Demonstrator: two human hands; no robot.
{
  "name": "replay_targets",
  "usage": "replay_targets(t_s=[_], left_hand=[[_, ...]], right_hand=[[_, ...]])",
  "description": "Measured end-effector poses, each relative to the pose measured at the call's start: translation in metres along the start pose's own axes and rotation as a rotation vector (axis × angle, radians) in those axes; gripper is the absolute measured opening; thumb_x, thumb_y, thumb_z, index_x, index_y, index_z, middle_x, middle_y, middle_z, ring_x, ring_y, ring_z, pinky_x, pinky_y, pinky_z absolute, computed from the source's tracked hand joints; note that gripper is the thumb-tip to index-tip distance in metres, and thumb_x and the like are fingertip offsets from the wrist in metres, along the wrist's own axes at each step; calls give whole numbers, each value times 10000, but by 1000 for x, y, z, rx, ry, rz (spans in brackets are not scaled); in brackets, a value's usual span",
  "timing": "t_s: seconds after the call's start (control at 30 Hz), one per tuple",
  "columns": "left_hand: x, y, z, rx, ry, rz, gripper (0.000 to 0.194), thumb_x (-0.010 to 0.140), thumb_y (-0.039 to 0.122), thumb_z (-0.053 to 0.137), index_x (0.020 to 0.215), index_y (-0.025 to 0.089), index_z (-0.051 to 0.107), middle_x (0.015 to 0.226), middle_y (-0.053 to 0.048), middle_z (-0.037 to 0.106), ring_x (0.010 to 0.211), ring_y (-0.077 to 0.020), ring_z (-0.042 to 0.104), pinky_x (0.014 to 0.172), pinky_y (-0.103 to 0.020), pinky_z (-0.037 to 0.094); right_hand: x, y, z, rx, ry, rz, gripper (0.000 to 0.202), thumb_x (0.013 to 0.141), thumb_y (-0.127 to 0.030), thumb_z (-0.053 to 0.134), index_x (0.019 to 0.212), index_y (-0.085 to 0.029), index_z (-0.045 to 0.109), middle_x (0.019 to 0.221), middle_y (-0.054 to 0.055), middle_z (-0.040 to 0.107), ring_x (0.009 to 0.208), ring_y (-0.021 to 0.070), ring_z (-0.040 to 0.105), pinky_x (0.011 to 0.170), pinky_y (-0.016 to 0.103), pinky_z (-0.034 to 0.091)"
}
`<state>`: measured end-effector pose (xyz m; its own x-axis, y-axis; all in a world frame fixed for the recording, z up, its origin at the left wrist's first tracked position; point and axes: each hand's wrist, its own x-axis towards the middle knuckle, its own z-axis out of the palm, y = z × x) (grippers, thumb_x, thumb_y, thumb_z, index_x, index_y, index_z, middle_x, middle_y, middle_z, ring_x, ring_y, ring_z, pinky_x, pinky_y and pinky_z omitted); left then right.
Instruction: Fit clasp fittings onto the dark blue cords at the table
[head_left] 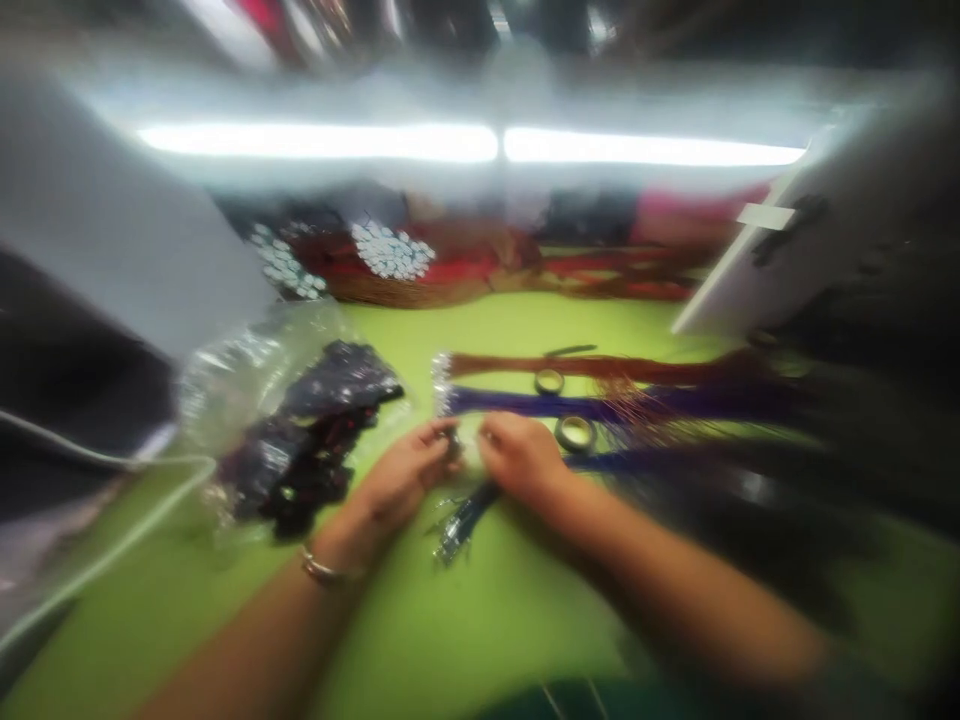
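Close together over the green tabletop (480, 620), both of my hands are closed. My left hand (409, 468), with a bracelet at the wrist, pinches a small dark piece (452, 440) between thumb and fingers. My right hand (521, 455) is a closed fist with its fingertips facing that piece; what it grips is hidden. Beneath it lies a bundle of dark wires (469, 515) with bare, shiny ends. Just beyond the hands, bundles of brown wires (510, 365) and blue-purple wires (502, 403) stretch rightward, with white connectors (441, 385) at their left ends.
A clear plastic bag (225, 385) with many black parts (319, 440) lies on the left. Two tape rolls, one small (550, 381) and one larger (576, 433), sit by the wires. White-ended wire bundles (391, 250) line the back below lit tubes (322, 141). A white cable (112, 560) crosses the left.
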<state>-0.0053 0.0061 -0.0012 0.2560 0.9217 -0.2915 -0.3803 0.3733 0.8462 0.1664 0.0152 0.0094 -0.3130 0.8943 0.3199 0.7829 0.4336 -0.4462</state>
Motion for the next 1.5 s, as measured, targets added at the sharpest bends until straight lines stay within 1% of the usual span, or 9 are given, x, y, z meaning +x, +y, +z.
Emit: replay_targets(t_s=[0.2, 0.37, 0.6, 0.77, 1.0, 1.13, 1.27, 1.4, 1.5], left_hand=[[-1, 0, 0, 32, -7, 4, 369, 730, 177, 688, 1081, 125, 588, 843, -58, 641, 702, -135, 609, 685, -258, 487], [1, -3, -2, 44, -7, 15, 361, 726, 197, 701, 1066, 135, 597, 873, -51, 632, 689, -120, 598, 659, -246, 478], [5, -10, -10, 221, -13, 121, 377, 726, 249, 713, 1074, 170, 592, 890, -42, 622, 711, -123, 593, 672, -263, 470], [7, -13, -13, 289, 8, 134, 392, 729, 289, 706, 1089, 182, 596, 912, -49, 626, 716, -134, 599, 687, -285, 476], [7, -11, -12, 306, 21, 160, 397, 711, 309, 714, 1071, 185, 603, 927, -52, 628, 727, -145, 604, 723, -321, 496], [6, -10, -11, 347, 4, 179, 382, 711, 294, 715, 1057, 169, 610, 927, -57, 637, 763, -153, 603, 756, -323, 497], [6, -11, -10, 402, -20, 196, 367, 718, 282, 707, 1054, 167, 618, 928, -60, 653, 787, -164, 604, 771, -325, 496], [7, -15, -6, 417, -29, 227, 314, 729, 268, 693, 1020, 172, 628, 920, -54, 659, 771, -157, 599, 742, -301, 490], [7, -17, -3, 444, -26, 259, 273, 739, 261, 682, 993, 170, 639, 901, -55, 661, 777, -154, 593, 735, -281, 477]], right_hand=[[1, 1, 0, -19, -24, -33, 159, 820, -224, 491, 695, -187, 581, 720, 13, 642, 634, 121, 503, 577, 247, 272], [2, 2, -3, -25, -61, -52, 180, 825, -235, 473, 714, -182, 604, 747, 27, 649, 665, 127, 511, 584, 244, 269], [6, 2, -7, 176, -129, 122, 157, 765, -234, 506, 660, -188, 613, 638, -8, 613, 571, 103, 461, 534, 225, 251], [9, 5, -2, 309, -152, 167, 166, 743, -220, 493, 627, -171, 602, 608, -15, 584, 569, 98, 454, 530, 217, 270], [14, 11, -2, 452, -256, 219, 171, 721, -202, 490, 578, -150, 568, 573, -23, 538, 550, 87, 426, 516, 209, 289], [16, 11, -4, 525, -308, 257, 164, 702, -192, 492, 551, -146, 535, 533, -36, 481, 530, 80, 397, 511, 206, 287], [17, 10, -4, 604, -344, 258, 177, 688, -193, 494, 517, -147, 486, 504, -49, 411, 520, 71, 360, 510, 204, 276], [16, 9, -2, 585, -330, 277, 208, 689, -194, 492, 492, -154, 440, 495, -53, 390, 513, 67, 339, 496, 203, 252], [15, 7, 1, 564, -286, 284, 209, 706, -191, 491, 504, -155, 455, 507, -51, 410, 521, 72, 354, 499, 206, 256]])
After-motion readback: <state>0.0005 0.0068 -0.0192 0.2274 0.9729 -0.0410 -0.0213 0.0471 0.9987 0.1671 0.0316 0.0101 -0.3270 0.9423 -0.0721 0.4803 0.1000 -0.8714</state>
